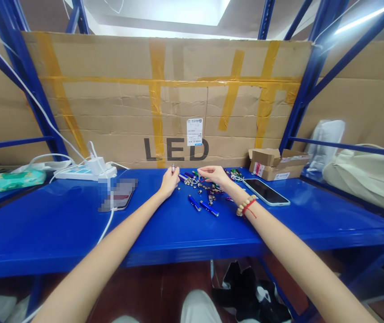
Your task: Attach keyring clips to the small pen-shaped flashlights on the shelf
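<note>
My left hand (169,181) rests on the blue shelf (60,233), fingers pinched on a small dark red cylinder (173,168) held upright. My right hand (214,174) reaches over a scatter of small metal parts (195,181), its fingers curled in a pinch on something I cannot make out. Two blue pen-like cylinders (201,205) lie just in front of the pile. Beads and a red cord circle my right wrist (246,205).
A phone (266,192) lies face up right of my right hand, a small open cardboard box (277,163) behind it. Left are a second phone (119,197) on a white cable, a power strip (86,171) and a tissue pack (10,180). A taped cardboard sheet (178,98) forms the back wall.
</note>
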`<state>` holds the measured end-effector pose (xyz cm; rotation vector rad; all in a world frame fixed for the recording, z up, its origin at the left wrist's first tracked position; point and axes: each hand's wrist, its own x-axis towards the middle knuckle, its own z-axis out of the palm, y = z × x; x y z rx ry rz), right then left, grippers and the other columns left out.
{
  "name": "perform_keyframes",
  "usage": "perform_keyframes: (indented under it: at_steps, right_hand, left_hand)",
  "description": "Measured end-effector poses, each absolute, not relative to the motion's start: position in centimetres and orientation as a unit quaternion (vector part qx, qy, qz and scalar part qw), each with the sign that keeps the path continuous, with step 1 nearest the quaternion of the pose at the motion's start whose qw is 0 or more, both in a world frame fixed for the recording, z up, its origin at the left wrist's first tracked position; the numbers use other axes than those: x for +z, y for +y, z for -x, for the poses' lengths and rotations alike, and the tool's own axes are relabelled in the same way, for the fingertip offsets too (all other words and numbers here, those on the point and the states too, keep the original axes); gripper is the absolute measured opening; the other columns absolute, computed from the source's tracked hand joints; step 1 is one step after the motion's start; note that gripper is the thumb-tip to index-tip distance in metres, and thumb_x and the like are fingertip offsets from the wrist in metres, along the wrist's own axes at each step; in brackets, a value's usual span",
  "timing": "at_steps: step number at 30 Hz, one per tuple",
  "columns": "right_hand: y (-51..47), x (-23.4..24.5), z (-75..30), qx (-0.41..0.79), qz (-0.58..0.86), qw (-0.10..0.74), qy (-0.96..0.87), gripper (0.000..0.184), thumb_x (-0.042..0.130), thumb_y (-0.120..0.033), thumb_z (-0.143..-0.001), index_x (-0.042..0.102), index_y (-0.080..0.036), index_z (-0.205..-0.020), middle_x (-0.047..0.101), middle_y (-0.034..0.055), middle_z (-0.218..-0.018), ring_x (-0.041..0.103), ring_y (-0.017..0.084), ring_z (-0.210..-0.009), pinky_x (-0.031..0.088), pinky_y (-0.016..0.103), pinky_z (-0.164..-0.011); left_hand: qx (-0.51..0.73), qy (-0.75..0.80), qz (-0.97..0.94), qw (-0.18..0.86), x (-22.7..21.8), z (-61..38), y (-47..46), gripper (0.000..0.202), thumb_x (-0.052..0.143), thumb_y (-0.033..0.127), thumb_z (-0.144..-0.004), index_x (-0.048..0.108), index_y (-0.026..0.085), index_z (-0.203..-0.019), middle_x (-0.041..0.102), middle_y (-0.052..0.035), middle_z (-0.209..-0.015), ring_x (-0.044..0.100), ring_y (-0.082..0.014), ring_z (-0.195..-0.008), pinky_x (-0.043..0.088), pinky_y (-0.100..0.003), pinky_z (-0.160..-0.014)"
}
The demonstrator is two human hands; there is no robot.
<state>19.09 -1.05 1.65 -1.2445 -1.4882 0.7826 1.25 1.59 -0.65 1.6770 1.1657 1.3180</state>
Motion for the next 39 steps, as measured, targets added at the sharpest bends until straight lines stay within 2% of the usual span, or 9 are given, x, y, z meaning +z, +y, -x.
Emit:
perform_keyframes:
  at_steps: [4,12,19,24,27,30,34,39]
  right_hand:
    - [-1.1,1.8,-18.8,0.353,0.500,0.519,-0.597,0.037,0.066,-0.037,-0.065,0.066,-0.013,-0.093,0.067,0.0066,-0.088,0.058,0.009,-0.067,0.044,0.017,-0.052]
    - [-0.8,1.1,-17.9,0.469,0.391,0.519,-0.598,0.029,0.074,-0.029,-0.057,0.067,-0.013,-0.080,0.068,0.0045,-0.073,0.062,0.011,-0.071,0.050,0.022,-0.068]
    - [-0.6,0.7,-17.7,0.451,0.378,0.515,-0.623,0.030,0.074,-0.028,-0.056,0.067,-0.014,-0.081,0.070,0.0059,-0.079,0.064,0.014,-0.075,0.051,0.027,-0.076]
    - [-0.1,0.3,-17.6,0.428,0.369,0.500,-0.656,0.034,0.073,-0.029,-0.057,0.067,-0.014,-0.088,0.069,0.0083,-0.091,0.064,0.017,-0.083,0.051,0.030,-0.077]
    - [0.1,0.1,-17.7,0.373,0.381,0.477,-0.698,0.035,0.071,-0.029,-0.060,0.067,-0.014,-0.092,0.068,0.0090,-0.093,0.063,0.019,-0.085,0.051,0.032,-0.077]
    - [0.2,0.0,-18.0,0.256,0.391,0.442,-0.766,0.031,0.066,-0.030,-0.067,0.068,-0.014,-0.093,0.069,0.0088,-0.092,0.063,0.020,-0.083,0.050,0.031,-0.075]
    - [0.0,0.5,-18.6,0.105,0.360,0.338,-0.863,0.025,0.058,-0.030,-0.075,0.069,-0.015,-0.093,0.069,0.0071,-0.087,0.062,0.017,-0.074,0.045,0.026,-0.067]
    - [-0.7,1.1,-18.7,-0.011,0.357,0.237,-0.903,0.024,0.053,-0.030,-0.080,0.068,-0.015,-0.092,0.066,0.0065,-0.076,0.055,0.013,-0.063,0.035,0.022,-0.059]
  left_hand:
    - [0.516,0.388,-0.621,0.444,-0.4,-1.7,1.1,0.021,0.042,0.032,-0.084,0.030,0.020,-0.072,0.031,0.0108,-0.044,0.028,-0.0027,-0.034,0.020,-0.014,-0.035]
    - [0.437,0.357,-0.657,0.500,-0.4,-2.0,0.5,0.022,0.049,0.034,-0.081,0.036,0.018,-0.074,0.042,0.0086,-0.042,0.030,-0.0023,-0.029,0.018,-0.014,-0.031]
    - [0.412,0.356,-0.661,0.516,-0.4,-1.7,1.0,0.017,0.048,0.024,-0.080,0.033,0.019,-0.072,0.049,0.0056,-0.053,0.037,-0.0025,-0.029,0.013,-0.014,-0.029]
    - [0.420,0.358,-0.635,0.541,-0.4,-1.6,1.2,0.020,0.046,0.016,-0.077,0.028,0.020,-0.070,0.040,0.0084,-0.051,0.029,-0.0007,-0.028,0.009,-0.014,-0.031]
    - [0.428,0.356,-0.623,0.549,-0.4,-1.6,1.3,0.023,0.047,0.013,-0.074,0.026,0.021,-0.069,0.037,0.0095,-0.049,0.027,-0.0004,-0.029,0.009,-0.013,-0.032]
    - [0.441,0.358,-0.625,0.536,-0.5,-1.7,1.2,0.023,0.047,0.011,-0.072,0.027,0.020,-0.070,0.034,0.0102,-0.049,0.024,0.0001,-0.031,0.010,-0.013,-0.034]
    - [0.451,0.343,-0.641,0.518,-0.6,-2.1,0.8,0.023,0.048,0.009,-0.070,0.027,0.019,-0.067,0.030,0.0101,-0.050,0.025,-0.0006,-0.036,0.016,-0.013,-0.037]
    - [0.441,0.335,-0.687,0.469,-1.0,-2.2,0.9,0.022,0.050,0.015,-0.071,0.029,0.019,-0.067,0.030,0.0088,-0.053,0.028,-0.0026,-0.042,0.022,-0.015,-0.040]
